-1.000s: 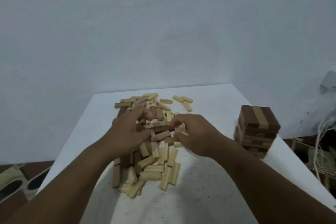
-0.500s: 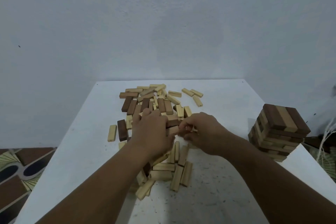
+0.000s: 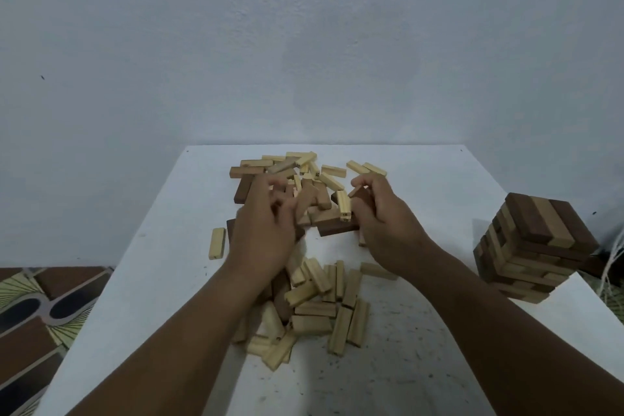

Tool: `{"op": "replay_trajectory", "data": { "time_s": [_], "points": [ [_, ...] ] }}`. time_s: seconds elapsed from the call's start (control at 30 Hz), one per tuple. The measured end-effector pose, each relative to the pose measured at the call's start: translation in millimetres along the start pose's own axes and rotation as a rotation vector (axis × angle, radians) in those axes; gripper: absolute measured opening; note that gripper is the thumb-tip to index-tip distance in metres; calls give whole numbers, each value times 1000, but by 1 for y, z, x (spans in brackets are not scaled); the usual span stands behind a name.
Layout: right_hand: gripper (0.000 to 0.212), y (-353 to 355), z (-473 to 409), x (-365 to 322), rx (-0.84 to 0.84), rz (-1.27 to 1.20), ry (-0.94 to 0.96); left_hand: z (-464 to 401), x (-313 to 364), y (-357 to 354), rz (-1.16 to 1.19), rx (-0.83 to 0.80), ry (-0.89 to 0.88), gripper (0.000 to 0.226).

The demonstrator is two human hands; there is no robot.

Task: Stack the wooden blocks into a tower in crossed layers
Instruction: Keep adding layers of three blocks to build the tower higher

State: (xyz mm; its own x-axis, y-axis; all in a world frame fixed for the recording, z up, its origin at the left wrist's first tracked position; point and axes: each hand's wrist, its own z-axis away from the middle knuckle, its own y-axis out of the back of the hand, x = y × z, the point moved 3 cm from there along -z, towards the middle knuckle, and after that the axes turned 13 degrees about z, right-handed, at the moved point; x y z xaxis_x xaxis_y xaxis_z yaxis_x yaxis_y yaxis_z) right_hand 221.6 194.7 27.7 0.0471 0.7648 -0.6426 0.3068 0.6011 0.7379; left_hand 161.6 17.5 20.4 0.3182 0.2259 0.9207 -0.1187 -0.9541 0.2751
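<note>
Gathering blocks point(image 3: 314, 284) left of tower point(image 3: 533, 246) | left hand point(image 3: 263, 233) curled, grip unclear | right hand point(image 3: 385, 219) pinching blocks | light, stiff: grasp long sides

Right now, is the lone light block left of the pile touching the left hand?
Apart. The head view shows bare white table between the lone light block and the left hand.

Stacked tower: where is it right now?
Head view: the stacked tower stands at the table's right edge, apart from the loose block pile, beyond the right hand.
</note>
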Motion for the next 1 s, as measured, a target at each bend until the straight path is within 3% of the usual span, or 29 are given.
{"op": "replay_trajectory", "data": {
  "time_s": [0.07,0.17,0.27,0.37,0.43,0.67,0.8,1.0],
  "points": [
    [28,-13,-2,-9,-64,80,-19,-1,0,18,120,70,101,25],
    [27,-34,-3,-30,-13,255,89,4,-2,40,189,133,184,30],
    [38,-58,-7,-41,-87,282,21,14,-7,54,214,169,264,35],
    [18,-71,-11,-43,-120,364,-25,28,-10,61,230,171,290,40],
    [17,-66,-8,-43,-65,345,-58,37,-9,63,234,157,294,41],
    [17,-1,46,-18,124,259,-147,67,13,26,208,-3,237,37],
    [11,34,105,14,156,309,-241,90,33,-17,160,-135,159,34],
    [26,46,164,41,90,413,-229,125,41,-72,129,-296,134,44]
  ]
}}
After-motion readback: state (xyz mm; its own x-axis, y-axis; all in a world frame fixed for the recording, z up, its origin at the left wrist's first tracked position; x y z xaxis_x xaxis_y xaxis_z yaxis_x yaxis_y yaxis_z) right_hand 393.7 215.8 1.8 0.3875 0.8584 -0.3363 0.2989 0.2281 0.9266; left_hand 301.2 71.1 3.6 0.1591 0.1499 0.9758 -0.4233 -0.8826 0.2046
